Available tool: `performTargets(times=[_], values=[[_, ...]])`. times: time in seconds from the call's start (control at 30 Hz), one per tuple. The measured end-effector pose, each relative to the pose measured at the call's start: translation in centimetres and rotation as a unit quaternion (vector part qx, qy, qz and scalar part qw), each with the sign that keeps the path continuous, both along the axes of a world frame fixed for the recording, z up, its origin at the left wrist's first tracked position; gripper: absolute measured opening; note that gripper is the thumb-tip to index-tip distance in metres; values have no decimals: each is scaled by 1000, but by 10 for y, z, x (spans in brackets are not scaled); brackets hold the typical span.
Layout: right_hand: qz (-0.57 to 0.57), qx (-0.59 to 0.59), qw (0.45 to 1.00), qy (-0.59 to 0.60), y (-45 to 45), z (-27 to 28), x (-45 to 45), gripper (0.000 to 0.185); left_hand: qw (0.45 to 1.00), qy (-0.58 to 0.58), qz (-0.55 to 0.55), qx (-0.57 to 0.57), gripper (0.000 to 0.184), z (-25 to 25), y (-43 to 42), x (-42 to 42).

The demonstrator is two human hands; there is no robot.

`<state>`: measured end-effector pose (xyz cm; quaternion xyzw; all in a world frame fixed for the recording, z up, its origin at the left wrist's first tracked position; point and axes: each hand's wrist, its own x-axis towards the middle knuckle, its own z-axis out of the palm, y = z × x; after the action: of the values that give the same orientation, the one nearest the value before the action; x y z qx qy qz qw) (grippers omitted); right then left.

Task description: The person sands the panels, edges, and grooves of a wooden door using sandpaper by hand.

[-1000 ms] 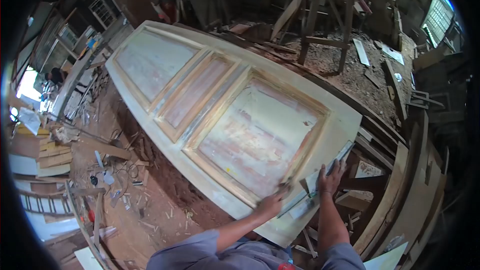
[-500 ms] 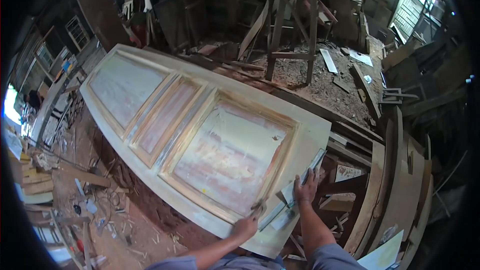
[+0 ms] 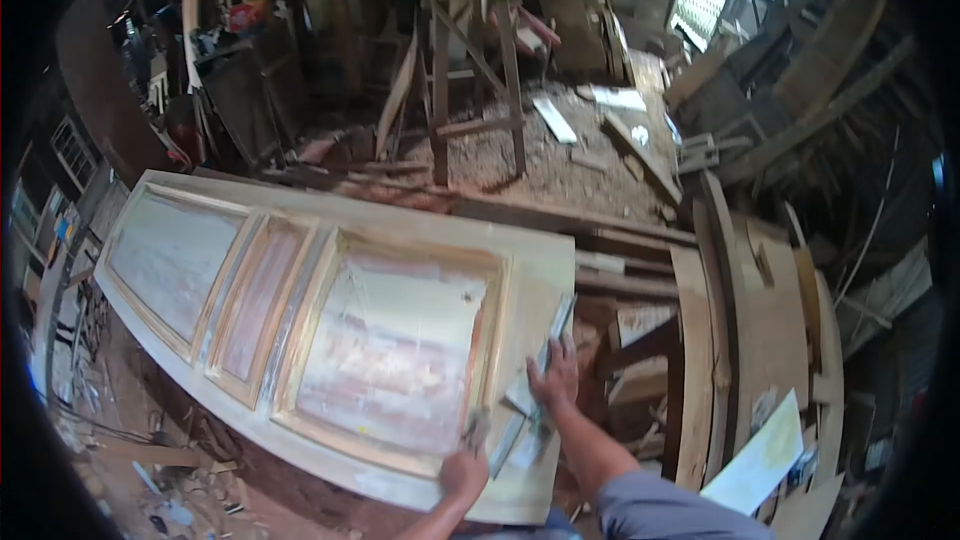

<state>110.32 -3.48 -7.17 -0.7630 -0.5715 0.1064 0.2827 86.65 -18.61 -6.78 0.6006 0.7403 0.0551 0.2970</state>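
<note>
A panelled wooden door [image 3: 520, 252] lies flat before me, its recessed panels bordered by raised moulding and smeared with whitish and pinkish patches. My left hand [image 3: 465, 475] is closed over the near edge of the large panel; a small greyish object, blurred, juts up from its fingers. On the door's right end, my right hand [image 3: 556, 375] lies with fingers spread over a narrow grey strip [image 3: 562, 318]. Under and beside that palm are thin pale flat pieces [image 3: 522, 398], whose kind I cannot make out.
Behind the door stands a tall wooden trestle [image 3: 478, 80] on a floor strewn with shavings. Long boards [image 3: 695, 370] lean at the right, near a pale sheet [image 3: 755, 460]. Scraps and loose items [image 3: 170, 500] litter the ground at lower left.
The view has turned to the right, so the door and trestle appear further left. My left hand has lifted into a more upright fist; my right hand stays at the strip.
</note>
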Motion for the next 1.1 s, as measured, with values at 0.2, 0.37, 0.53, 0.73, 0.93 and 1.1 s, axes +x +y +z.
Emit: performTargets(times=[0.2, 0.37, 0.53, 0.73, 0.93, 1.1], values=[[-8, -5, 1000, 19, 3, -6, 3, 81, 970, -91, 45, 220, 36, -12, 68, 35], [-14, -10, 1000, 6, 8, -9, 5, 81, 990, -60, 17, 130, 33, 28, -12, 7], [6, 17, 999, -47, 3, -10, 3, 74, 996, -21, -42, 75, 36, 14, 57, 29], [12, 31, 999, -9, 14, -17, 2, 73, 976, -57, -126, 169, 55, 20, -32, -14], [0, 30, 1000, -7, 7, -22, 1, 72, 965, -34, -146, 217, 64, -14, 30, 9], [6, 38, 999, -12, 11, -27, 5, 71, 961, -69, -139, 227, 65, 9, -21, -13]])
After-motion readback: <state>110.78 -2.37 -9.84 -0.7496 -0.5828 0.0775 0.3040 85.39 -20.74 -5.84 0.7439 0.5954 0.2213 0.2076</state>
